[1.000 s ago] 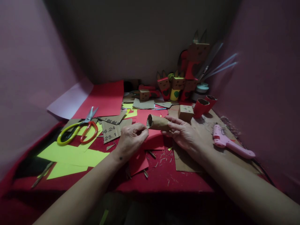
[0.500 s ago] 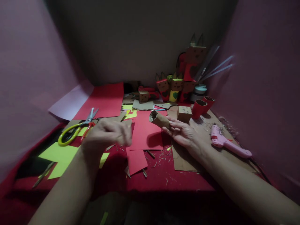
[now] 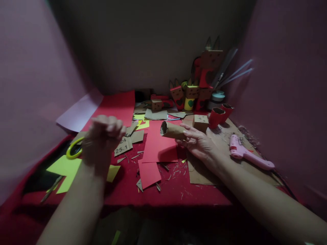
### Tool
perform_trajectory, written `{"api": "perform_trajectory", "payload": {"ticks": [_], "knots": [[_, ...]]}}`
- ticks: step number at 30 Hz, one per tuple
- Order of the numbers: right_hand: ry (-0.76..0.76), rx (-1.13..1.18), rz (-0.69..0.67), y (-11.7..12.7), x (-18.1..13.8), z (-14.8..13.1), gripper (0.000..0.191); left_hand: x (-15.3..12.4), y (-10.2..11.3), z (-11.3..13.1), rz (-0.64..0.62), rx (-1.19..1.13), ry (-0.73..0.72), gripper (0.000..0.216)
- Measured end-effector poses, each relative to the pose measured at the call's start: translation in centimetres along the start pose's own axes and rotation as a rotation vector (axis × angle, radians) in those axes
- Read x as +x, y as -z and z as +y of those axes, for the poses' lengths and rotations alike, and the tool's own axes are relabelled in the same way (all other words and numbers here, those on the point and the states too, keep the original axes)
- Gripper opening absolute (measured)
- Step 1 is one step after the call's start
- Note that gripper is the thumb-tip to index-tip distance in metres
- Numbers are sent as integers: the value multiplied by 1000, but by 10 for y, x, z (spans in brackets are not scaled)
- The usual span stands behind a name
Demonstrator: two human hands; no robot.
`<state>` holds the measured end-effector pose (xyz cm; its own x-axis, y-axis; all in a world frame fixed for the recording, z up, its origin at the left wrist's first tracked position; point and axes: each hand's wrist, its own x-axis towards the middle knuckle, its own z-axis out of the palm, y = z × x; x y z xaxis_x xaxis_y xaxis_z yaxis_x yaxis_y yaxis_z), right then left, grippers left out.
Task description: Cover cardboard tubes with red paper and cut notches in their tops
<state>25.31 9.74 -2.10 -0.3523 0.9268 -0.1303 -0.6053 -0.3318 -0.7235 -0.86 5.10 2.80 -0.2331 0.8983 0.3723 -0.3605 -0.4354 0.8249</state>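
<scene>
My right hand (image 3: 198, 143) grips a brown cardboard tube (image 3: 175, 131) near its right end, thumb on top. The tube's open, rough-edged end faces left, above a sheet of red paper (image 3: 159, 149). My left hand (image 3: 106, 131) is raised to the left in a curled fist, slightly blurred; whatever its fingers may hold is hidden. Behind the left hand and wrist, scissors are mostly covered, with only their yellow handle (image 3: 74, 151) showing. A smaller red paper piece (image 3: 150, 175) lies closer to the table's front edge.
A pink glue gun (image 3: 249, 154) lies on cardboard at the right. Two red tubes (image 3: 217, 118) and a small cardboard box (image 3: 200, 122) stand behind my right hand. Several box-headed figures (image 3: 189, 97) stand at the back. Yellow paper (image 3: 63, 170) and cardboard scraps (image 3: 124, 146) lie left.
My left hand has moved left and up, away from the tube, uncovering printed cardboard scraps and covering most of the scissors. The tube in my right hand has shifted slightly left and turned more level.
</scene>
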Motion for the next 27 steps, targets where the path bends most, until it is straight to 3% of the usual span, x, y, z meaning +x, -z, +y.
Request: {"api": "perform_trajectory", "payload": {"ticks": [2, 7, 11, 18, 20, 25, 27], "knots": [[38, -29, -2, -2, -1, 1, 41, -3, -11, -11, -80, 192, 109, 21], [181, -146, -45, -5, -5, 4, 48, -11, -36, -38, -196, 549, 251, 16], [201, -224, -23, -8, -9, 4, 52, -16, -45, -41, -269, 753, 204, 22], [141, -210, -33, -1, -3, 9, 54, -17, -38, -36, -400, 803, 110, 11], [140, -200, -38, 1, -1, 9, 53, -16, -35, -36, -376, 787, 121, 9], [123, -196, -56, 6, 0, 7, 48, -10, -27, -35, -148, 647, 189, 9], [135, -201, -55, 6, 0, 7, 47, -9, -25, -34, -116, 610, 214, 14]]}}
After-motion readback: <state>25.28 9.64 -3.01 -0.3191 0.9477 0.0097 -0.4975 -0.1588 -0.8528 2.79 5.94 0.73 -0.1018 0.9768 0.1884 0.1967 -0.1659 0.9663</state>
